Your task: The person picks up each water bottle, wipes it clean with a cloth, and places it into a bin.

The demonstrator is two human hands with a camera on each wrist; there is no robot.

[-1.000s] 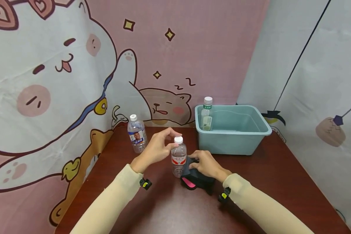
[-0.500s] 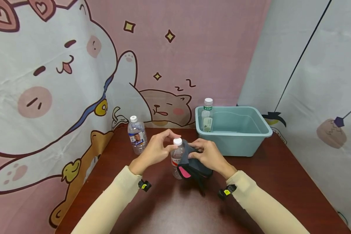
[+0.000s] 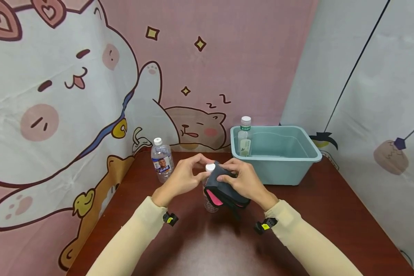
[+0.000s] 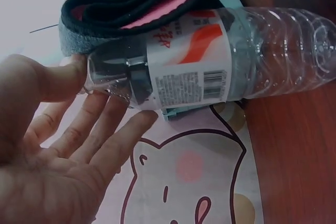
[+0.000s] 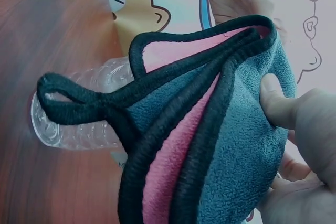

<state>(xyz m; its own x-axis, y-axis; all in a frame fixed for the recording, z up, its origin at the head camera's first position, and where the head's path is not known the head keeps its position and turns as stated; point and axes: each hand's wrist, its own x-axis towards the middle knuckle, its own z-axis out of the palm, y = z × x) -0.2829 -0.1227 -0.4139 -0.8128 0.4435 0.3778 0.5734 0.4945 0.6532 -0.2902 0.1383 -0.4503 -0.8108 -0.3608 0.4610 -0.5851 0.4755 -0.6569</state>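
Note:
A clear plastic bottle with a white cap and a red-and-white label stands on the table. My left hand holds it by its neck, thumb in front and fingers behind, as the left wrist view shows. In my right hand is a folded cleaning cloth, dark grey outside and pink inside, with black edging and a hanging loop. The thumb presses on the grey side. The cloth lies against the bottle's upper right side and hides much of the bottle in the head view.
A second clear bottle with a blue label stands at the back left of the brown table. At the back right sits a light blue-green bin with a green-labelled bottle upright in its left end. A printed curtain hangs behind.
My right hand has raised the cloth from beside the bottle's lower part and brought it left against the bottle's upper part. My left hand has stayed at the bottle's neck.

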